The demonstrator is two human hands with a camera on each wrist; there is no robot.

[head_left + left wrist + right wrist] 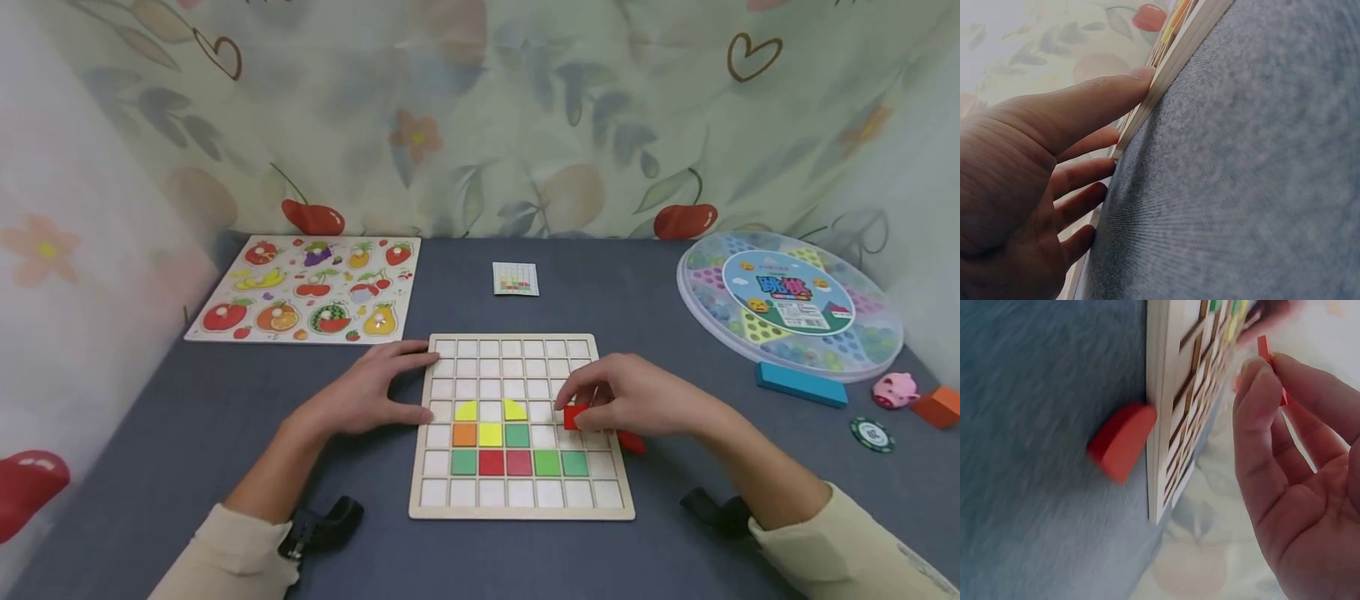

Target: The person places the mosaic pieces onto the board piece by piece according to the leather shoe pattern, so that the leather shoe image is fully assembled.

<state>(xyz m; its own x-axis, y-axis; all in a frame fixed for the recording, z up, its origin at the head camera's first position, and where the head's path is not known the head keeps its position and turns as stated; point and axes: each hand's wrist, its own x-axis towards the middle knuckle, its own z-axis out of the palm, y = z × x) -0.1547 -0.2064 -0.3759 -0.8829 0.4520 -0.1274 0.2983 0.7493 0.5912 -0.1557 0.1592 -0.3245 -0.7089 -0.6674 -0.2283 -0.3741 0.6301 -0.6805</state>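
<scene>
A wooden grid board (522,513) lies flat, holding colored tiles in several of its cells. Two yellow rounded tiles top an orange (463,435), a yellow (491,434) and a green tile (517,435), with a row of green and red tiles below. My left hand (367,392) rests against the board's left edge, thumb (1110,94) and fingertips touching it. Between thumb and fingers, my right hand (637,396) pinches a red square tile (572,417) over the right side of the grid. Beside the board's right edge lies a red rounded block (1122,440), partly hidden in the head view.
A small pattern card (515,279) lies behind the board. Back left is a fruit-picture board (300,292); back right, a round Chinese checkers box (795,300). Near that box are a blue block (801,384), a pig figure (895,390), a chip (872,434) and an orange block (937,407).
</scene>
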